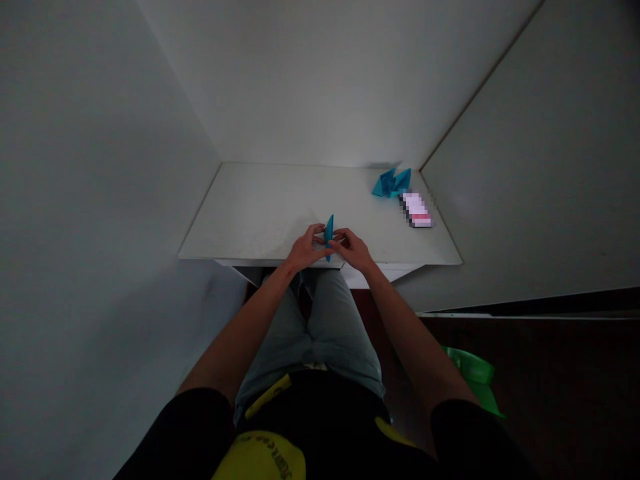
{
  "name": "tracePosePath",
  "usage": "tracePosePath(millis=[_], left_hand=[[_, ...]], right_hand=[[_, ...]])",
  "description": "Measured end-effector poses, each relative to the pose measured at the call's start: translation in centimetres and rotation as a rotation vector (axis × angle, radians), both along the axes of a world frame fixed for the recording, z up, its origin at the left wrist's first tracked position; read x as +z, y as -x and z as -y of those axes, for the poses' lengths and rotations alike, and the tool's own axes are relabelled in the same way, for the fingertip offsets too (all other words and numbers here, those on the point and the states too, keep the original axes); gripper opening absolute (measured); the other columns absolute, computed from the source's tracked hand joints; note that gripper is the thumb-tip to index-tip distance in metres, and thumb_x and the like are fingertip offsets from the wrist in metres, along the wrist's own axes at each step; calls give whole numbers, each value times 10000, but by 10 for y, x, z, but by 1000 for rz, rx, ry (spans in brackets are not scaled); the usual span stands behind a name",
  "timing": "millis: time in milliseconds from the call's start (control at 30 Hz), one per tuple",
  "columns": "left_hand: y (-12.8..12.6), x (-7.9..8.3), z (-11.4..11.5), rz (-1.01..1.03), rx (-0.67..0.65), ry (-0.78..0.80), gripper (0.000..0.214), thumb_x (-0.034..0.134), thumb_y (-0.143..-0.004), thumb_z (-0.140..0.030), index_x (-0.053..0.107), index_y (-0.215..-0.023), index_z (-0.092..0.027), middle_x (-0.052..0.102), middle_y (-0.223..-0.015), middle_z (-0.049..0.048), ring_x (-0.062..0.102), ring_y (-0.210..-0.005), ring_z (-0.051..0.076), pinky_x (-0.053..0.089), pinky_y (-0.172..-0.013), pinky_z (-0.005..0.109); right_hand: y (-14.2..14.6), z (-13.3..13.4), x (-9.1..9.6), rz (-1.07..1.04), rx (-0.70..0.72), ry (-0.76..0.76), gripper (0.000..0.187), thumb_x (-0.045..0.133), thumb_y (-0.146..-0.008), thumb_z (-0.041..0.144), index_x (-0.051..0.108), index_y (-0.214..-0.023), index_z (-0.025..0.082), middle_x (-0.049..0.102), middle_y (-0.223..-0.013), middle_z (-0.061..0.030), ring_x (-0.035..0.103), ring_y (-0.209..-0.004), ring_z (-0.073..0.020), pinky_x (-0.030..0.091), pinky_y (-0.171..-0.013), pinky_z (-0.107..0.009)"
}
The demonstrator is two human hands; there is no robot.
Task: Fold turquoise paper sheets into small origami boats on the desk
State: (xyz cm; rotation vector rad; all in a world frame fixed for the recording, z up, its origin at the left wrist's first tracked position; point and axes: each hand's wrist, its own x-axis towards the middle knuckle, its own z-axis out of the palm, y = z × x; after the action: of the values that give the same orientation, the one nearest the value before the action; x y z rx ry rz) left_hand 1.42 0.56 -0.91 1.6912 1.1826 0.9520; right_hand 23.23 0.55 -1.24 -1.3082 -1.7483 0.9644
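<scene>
A folded piece of blue paper [329,231], narrow and pointed at both ends, stands upright between my hands near the table's front edge. My left hand [306,249] grips it from the left, thumb at its lower part and fingers behind. From the other side my right hand [353,249] pinches it, with the thumb low on the paper and the fingers curled. Its inner folds are too small to make out. Farther back on the right lie folded blue paper shapes [391,183] with pointed tips.
The white table [260,207] stands against a wall, with walls or panels on both sides. A phone with a blurred, lit screen [417,209] lies at the right, just in front of the blue shapes. A green plastic object [473,367] is on the dark floor at lower right.
</scene>
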Motion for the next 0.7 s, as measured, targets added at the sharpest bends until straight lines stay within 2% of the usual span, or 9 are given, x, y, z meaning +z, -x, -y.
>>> tracePosePath(millis=[133,267,400,567,700], left_hand=[[5,-4,-4,86,-81,9,970,943,-797,-440,472,-1633,-292,622,-1595,183,780,-1146,291,619,-1035,481],[9,-9,-9,138,-120,14,952,913,-832,-408,464,-1665,-309,593,-1622,176,777,-1141,281,628,-1036,479],[10,-14,-12,106,-89,-13,856,839,-873,-310,492,-1655,-296,604,-1611,153,765,-1119,263,621,-1066,489],[8,-13,-15,37,24,-41,600,646,-901,-151,656,-1497,-218,671,-1523,126,706,-1272,262,564,-1165,476],[9,-7,-16,81,83,-31,415,577,-906,-134,785,-1259,-204,736,-1439,105,660,-1385,250,492,-1243,470]], right_hand=[[0,-1,-2,-2,4,-9,485,760,-928,619,670,-1270,286,806,-1020,-22,722,-785,-202,560,-748,-357],[-1,-2,-4,10,0,-37,489,726,-963,599,667,-1339,292,801,-1017,-27,720,-781,-199,567,-745,-349],[-2,-1,-1,22,-14,-46,457,684,-992,547,687,-1373,294,791,-1001,-25,702,-778,-193,553,-721,-326],[-4,1,2,2,-14,-56,432,608,-1014,466,703,-1396,287,754,-922,-5,669,-762,-182,542,-753,-322],[-5,-1,1,-97,-16,-34,395,552,-1024,511,743,-1266,264,734,-902,-14,662,-768,-194,562,-771,-344]])
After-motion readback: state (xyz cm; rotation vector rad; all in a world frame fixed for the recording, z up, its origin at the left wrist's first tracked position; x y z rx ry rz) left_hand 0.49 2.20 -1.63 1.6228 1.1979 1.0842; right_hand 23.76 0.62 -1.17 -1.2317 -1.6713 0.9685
